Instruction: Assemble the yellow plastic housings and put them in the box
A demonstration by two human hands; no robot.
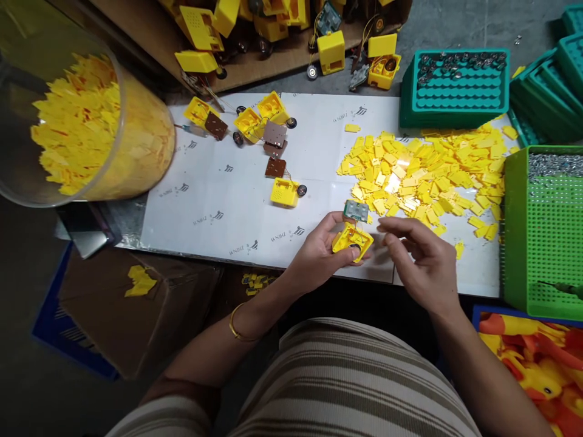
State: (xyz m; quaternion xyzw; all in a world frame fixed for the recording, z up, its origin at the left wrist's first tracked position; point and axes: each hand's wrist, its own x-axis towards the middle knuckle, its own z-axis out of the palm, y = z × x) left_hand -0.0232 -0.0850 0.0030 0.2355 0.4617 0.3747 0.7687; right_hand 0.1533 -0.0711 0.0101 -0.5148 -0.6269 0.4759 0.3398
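My left hand (324, 249) is closed around a small yellow plastic housing (339, 243), its hollow side facing up. The thumb lies over a round dark part inside it, probably a speaker. Thin wires run from the housing to a green and grey circuit board (356, 210) just above the fingers. My right hand (421, 261) hovers a little to the right, its thumb and index finger apart, with nothing visible between them. Beyond both hands, small yellow plastic plates (419, 176) lie in a loose heap. Several similar wired housings, one being a yellow housing (285, 192), rest on the white table (204, 200).
A clear tub (146, 139) of yellow pieces stands left. Behind are a cardboard box (255, 70) of wired housings and a teal tray (455, 100) with small round metal parts. At right are a green basket (546, 243) holding screws and a bin of orange-yellow toys (537, 370).
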